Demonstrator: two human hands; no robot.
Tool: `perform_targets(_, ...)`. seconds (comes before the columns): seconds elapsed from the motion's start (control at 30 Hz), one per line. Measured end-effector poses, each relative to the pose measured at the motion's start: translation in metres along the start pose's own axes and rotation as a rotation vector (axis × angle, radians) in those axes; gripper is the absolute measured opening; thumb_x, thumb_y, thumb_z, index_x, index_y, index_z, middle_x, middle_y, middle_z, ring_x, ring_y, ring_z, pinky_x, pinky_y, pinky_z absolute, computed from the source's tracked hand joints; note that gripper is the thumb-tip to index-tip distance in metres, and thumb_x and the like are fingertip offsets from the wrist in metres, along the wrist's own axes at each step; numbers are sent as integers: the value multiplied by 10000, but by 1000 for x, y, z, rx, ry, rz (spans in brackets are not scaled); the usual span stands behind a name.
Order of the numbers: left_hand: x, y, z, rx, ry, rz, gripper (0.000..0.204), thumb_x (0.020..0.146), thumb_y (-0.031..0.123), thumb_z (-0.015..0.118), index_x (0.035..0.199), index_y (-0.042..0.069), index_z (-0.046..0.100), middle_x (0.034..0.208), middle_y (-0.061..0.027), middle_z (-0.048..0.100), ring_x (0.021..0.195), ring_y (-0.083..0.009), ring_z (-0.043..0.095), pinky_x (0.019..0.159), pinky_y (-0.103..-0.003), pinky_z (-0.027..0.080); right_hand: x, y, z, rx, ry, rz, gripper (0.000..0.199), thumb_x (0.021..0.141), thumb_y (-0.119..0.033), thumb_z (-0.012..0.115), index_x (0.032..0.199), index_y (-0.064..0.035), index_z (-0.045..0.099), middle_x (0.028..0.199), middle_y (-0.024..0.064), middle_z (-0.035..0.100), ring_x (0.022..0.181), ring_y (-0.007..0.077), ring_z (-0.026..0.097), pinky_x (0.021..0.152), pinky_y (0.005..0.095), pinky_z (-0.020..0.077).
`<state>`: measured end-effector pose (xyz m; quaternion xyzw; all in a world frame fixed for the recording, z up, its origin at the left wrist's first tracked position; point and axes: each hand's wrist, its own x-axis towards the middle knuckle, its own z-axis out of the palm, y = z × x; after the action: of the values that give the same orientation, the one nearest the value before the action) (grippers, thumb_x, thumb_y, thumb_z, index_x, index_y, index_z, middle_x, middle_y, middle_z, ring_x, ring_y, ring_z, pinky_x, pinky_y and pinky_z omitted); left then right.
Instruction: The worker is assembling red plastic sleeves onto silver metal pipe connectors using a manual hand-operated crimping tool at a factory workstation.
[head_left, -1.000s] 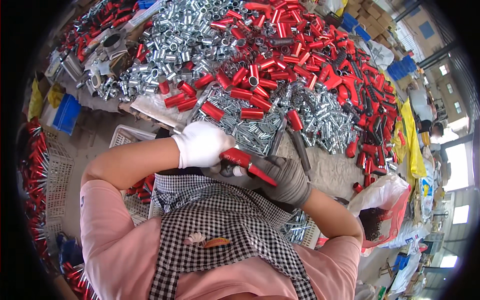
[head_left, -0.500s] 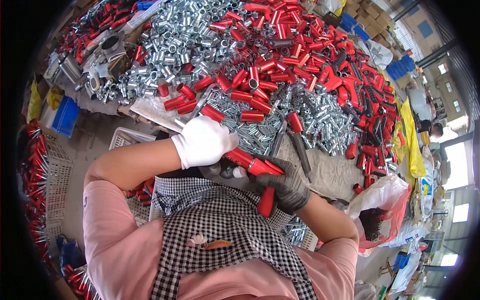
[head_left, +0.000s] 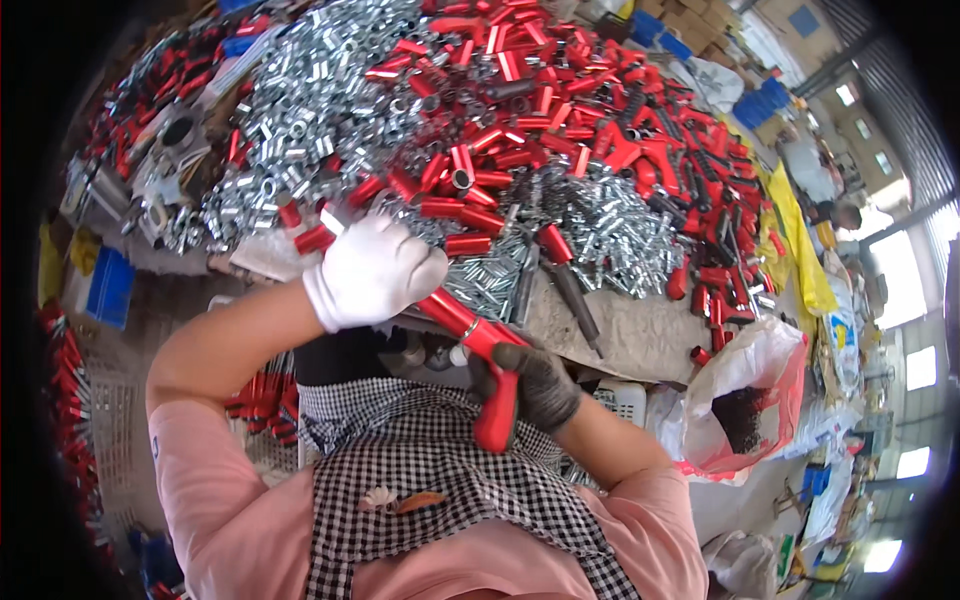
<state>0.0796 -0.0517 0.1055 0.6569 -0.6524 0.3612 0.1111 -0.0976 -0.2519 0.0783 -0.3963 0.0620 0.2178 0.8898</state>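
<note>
A red tool (head_left: 447, 312) with a pistol-shaped handle and a straight tube lies slantwise between my hands, in front of my checked apron. My left hand (head_left: 375, 270), in a white glove, is closed around the tube's far end. A bright silvery piece (head_left: 332, 222) pokes out beyond that fist; whether it belongs to the tool I cannot tell. In a dark grey glove, my right hand (head_left: 540, 385) grips the tool where tube and handle meet. The red handle (head_left: 495, 418) hangs below its fingers.
Ahead, the bench bears heaps of silvery sleeves (head_left: 300, 110), red tubes (head_left: 440, 207), small metal pins (head_left: 485, 278) and red-and-black handles (head_left: 640, 150). A dark metal bar (head_left: 575, 300) juts toward me. An opened sack (head_left: 700, 415) stands right; red-handled pieces (head_left: 265, 405) fill a crate at left.
My left hand has moved outward, away from my right hand, and more of the red tube shows between them. The whole view has shifted slightly. Both hands still hold the tool.
</note>
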Motion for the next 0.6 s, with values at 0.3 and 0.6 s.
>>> perform_targets(0.3,-36,66,12,-1671,-1348,-624,305,762,282,756,884,24,647,717,-91,670,655,-245,664,589,-368,513,-18,-24,-31,-2043,-379,-803,477,795,-235,731,1239,-100,622,988,146,684,815,333,682,736,420,563)
perform_targets(0.6,-11,58,-2,-669,-751,-579,281,748,282,724,849,33,643,722,-124,662,620,-283,651,574,-412,514,-17,-22,-24,-1646,-44,-366,486,778,-159,718,1236,-40,607,902,104,666,773,310,664,719,351,549)
